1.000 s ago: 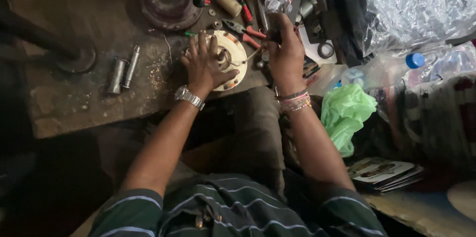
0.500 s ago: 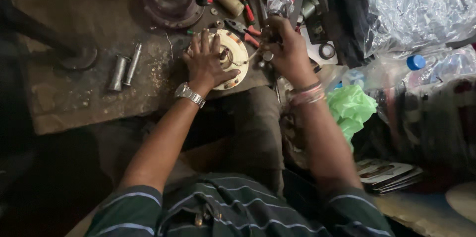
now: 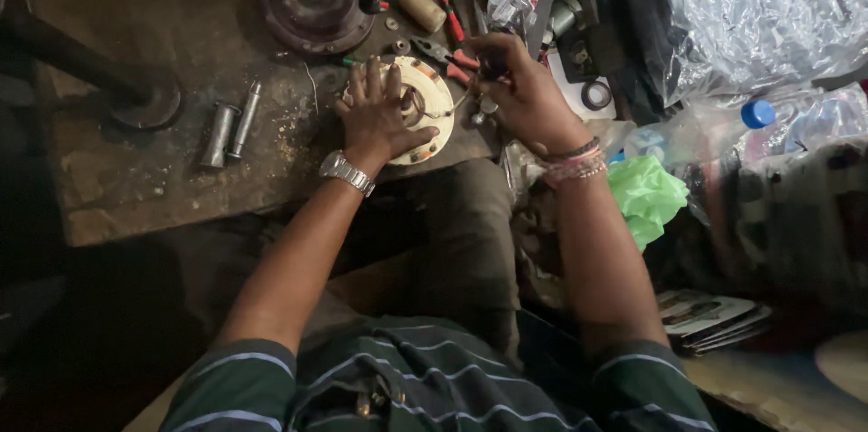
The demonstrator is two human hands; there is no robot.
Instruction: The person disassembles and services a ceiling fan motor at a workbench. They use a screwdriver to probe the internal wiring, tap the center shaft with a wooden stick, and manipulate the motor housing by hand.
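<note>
right hand (image 3: 524, 93) drawn back from the tool pile at upper centre toward the round cream plate (image 3: 425, 111), wrist now lower in frame

The round disc (image 3: 425, 111) under the left hand (image 3: 375, 120) is cream with small orange spots. The pliers (image 3: 448, 57) beside it have red handles. The watch (image 3: 346, 172) is shiny silver. The bands (image 3: 571, 161) on the right wrist are pink and dark. The shirt (image 3: 425, 387) is dark green with thin pale stripes. The crumpled bag (image 3: 644, 197) is bright green. The bottle cap (image 3: 758, 113) is blue. The worktop (image 3: 181, 152) is dusty brown.
</note>
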